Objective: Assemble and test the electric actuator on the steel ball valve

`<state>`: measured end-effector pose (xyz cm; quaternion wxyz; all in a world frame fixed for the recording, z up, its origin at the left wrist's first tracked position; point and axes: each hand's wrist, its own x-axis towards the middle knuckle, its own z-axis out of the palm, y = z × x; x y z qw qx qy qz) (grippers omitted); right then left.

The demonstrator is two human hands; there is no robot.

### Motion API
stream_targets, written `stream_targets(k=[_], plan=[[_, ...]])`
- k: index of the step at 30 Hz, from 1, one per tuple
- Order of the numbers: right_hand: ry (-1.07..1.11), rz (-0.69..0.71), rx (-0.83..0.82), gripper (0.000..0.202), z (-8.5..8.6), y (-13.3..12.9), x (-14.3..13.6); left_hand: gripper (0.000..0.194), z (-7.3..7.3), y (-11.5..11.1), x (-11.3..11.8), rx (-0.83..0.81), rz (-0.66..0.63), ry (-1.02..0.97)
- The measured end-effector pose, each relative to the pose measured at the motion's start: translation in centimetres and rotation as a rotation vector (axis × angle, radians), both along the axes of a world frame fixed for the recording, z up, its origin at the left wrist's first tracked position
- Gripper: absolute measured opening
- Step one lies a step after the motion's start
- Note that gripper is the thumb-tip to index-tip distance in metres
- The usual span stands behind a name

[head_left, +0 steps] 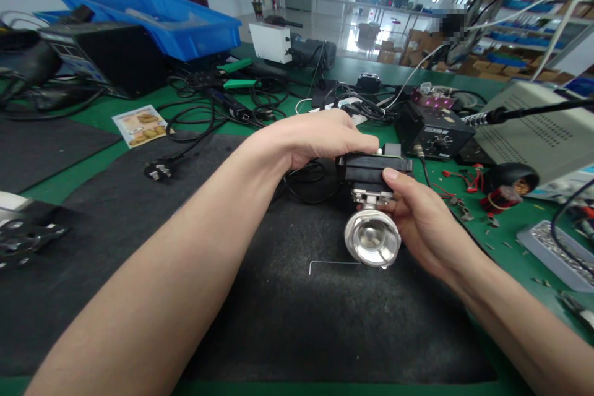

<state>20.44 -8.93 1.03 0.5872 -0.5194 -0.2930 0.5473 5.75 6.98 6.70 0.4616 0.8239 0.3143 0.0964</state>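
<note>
A motorized ball valve (371,238) is held upright over the black mat, its round metal port facing me. Its black actuator housing (366,168) sits above the steel body, with a small grey block and a circuit board edge at the top. My right hand (417,210) grips the housing's right side, thumb on the front face and fingers behind. From above, my left hand (331,136) bends over the housing's upper left with fingers closed at its top; their tips are partly hidden. An L-shaped hex key (334,262) lies on the mat, one end behind the valve.
A black soldering station (434,130), loose red wires (468,179) and a tray of small parts (561,253) are on the right. Tangled cables (199,111), a plug (158,170) and a blue bin (185,25) occupy the left and back. Metal hardware (28,235) sits far left.
</note>
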Motion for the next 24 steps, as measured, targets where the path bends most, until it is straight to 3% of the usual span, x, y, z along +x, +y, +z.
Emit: stream_targets(k=[17,24], plan=[[-0.025,0.035,0.036,0.030,-0.31,-0.23,0.21,0.033,-0.40,0.05,0.20,-0.070,0.028,-0.007],[-0.016,0.031,0.028,0.027,0.01,-0.26,0.13,0.035,-0.80,0.16,0.29,-0.025,0.029,-0.015]])
